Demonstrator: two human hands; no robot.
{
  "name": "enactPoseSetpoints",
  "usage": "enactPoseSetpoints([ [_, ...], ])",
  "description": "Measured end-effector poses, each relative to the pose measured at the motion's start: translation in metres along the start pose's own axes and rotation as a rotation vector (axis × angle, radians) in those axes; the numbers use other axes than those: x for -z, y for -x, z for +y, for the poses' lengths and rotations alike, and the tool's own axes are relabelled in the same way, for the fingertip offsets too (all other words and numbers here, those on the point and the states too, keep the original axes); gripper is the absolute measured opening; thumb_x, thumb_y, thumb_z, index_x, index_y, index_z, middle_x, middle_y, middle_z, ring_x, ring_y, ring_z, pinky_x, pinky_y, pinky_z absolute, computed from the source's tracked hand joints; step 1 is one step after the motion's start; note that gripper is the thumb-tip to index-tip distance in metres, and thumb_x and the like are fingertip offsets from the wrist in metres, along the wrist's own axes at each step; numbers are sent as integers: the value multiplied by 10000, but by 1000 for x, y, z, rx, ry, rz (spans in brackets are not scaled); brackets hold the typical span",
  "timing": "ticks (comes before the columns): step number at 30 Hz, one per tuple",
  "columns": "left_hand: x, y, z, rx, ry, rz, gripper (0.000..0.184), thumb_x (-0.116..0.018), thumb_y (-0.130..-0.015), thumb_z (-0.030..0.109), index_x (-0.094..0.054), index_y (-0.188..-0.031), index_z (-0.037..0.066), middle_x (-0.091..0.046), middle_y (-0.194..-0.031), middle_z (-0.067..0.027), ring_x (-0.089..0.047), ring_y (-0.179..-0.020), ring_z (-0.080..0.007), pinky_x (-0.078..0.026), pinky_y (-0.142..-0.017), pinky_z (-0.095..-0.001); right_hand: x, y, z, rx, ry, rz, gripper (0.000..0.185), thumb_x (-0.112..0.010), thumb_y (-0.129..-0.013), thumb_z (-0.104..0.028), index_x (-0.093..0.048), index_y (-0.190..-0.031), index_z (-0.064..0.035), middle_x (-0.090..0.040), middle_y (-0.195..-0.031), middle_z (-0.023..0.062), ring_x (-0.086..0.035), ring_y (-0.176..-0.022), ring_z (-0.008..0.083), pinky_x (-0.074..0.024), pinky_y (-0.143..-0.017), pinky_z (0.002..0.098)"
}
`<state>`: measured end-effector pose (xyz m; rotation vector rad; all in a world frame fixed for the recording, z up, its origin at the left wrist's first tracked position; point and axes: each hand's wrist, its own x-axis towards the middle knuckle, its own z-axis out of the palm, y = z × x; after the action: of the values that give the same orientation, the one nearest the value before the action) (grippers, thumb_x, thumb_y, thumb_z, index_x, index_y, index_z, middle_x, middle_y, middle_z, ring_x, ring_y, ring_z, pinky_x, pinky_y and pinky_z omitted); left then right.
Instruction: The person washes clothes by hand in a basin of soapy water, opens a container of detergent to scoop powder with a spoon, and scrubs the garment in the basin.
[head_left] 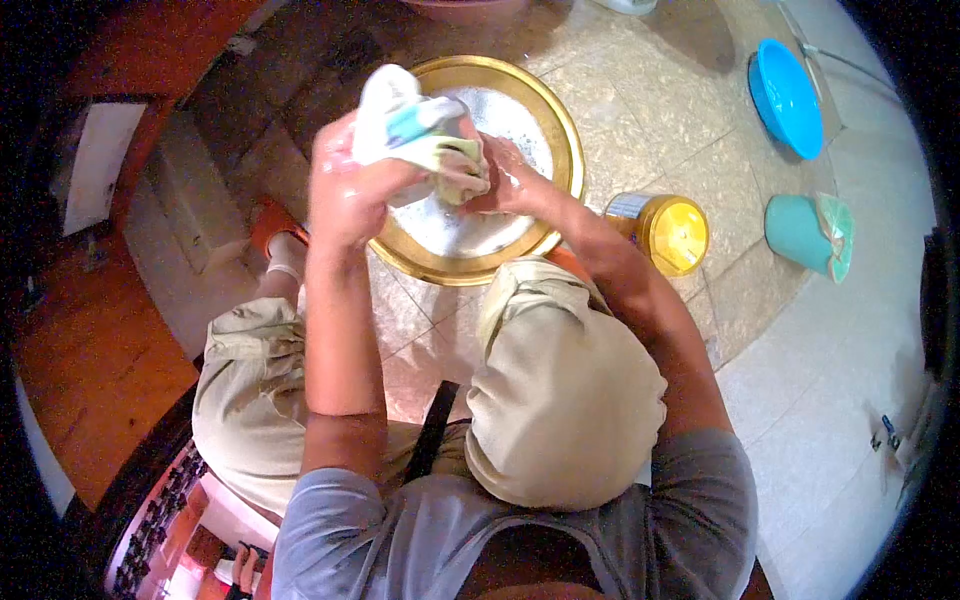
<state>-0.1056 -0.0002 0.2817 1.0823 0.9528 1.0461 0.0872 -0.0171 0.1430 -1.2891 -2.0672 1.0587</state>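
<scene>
A wet, bunched cloth (pixel 415 125), white with blue and yellow-green areas, is held up over a gold-rimmed basin (pixel 572 150) of whitish, sudsy water. My left hand (pixel 345 180) is closed around the cloth from the left, with suds on the skin. From the right, my right hand (pixel 505 178) grips the lower part of the same cloth, its fingers partly hidden by the folds. Whether the cloth is a small garment, I cannot tell.
Right of the basin stands a jar (pixel 675 235) with a yellow lid. Farther right are a bright blue bowl (pixel 785 100) and a teal bucket (pixel 797 232) with something draped over its rim. A pink tub (pixel 468 8) shows at the top edge. Wet tiles (pixel 620 110) surround the basin.
</scene>
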Motion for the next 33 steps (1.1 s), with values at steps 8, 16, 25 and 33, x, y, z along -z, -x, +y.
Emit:
enactPoseSetpoints([
  [8, 50, -5, 16, 125, -305, 172, 331, -651, -721, 81, -594, -1034, -12, -637, -912, -54, -592, -792, -145, -453, -722, -267, -24, 20, 54, -395, -1031, 284, 420, -522, -852, -247, -488, -1187, 4, -610, -1031, 135, -559, -992, 230, -403, -899, 346],
  [16, 82, -39, -130, 249, -1167, 82, 339, -580, -725, 172, -583, -1011, -10, -620, -897, -241, -611, -841, -370, -472, -784, -435, -4, 24, 75, -455, 191, 10, 518, -473, -851, -153, -332, -1320, 16, -406, -1293, 231, -430, -1165, 345, -363, -968, 388],
  [25, 43, -30, -253, 194, -1494, -56, 729, -585, -794, 427, -173, -1394, 440, -19, -1510, -82, -316, -1229, -504, -277, -963, -643, -48, -3, 54, -158, 720, -382, 666, -630, -748, -322, -371, -1353, -225, -256, -1453, 124, -200, -1336, 368, -265, -968, 630],
  [33, 70, -80, -266, 603, -666, -209, 447, -451, -873, 398, -495, -1216, 115, -563, -1173, -160, -545, -1063, -321, -418, -936, -443, -76, -38, 150, -125, -46, 20, 416, -552, -733, -101, -580, -1147, -69, -581, -1070, 176, -540, -1004, 274, -428, -874, 371],
])
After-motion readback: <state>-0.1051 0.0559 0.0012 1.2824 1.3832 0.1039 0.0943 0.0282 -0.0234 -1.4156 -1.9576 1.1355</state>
